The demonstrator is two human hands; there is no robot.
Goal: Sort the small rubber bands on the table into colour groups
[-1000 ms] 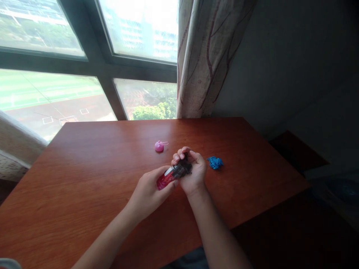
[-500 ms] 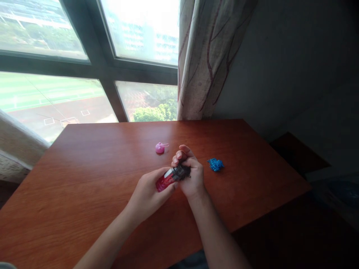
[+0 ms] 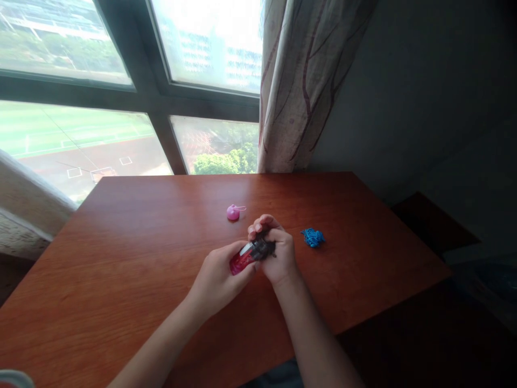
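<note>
My left hand (image 3: 218, 275) is closed around a small clear container (image 3: 242, 260) with red and pink inside, held tilted with its upper end toward my right hand (image 3: 278, 253). The fingers of my right hand curl around a dark tangled bunch (image 3: 264, 248) that looks like small bands, at the container's upper end. I cannot tell how much of the bunch is inside the container. Both hands are above the brown table (image 3: 153, 226).
A round pink piece (image 3: 233, 213) with a thin loop lies on the table beyond my hands. To their right is a blue tangled bunch (image 3: 313, 237). The rim of a pale vessel (image 3: 18, 375) shows at the lower left. A window and curtain (image 3: 291, 108) stand behind the table.
The whole view has shifted slightly. My right fingers have closed in a little around the dark bunch, which sits closer against the container. The pink piece and blue bunch stay in place.
</note>
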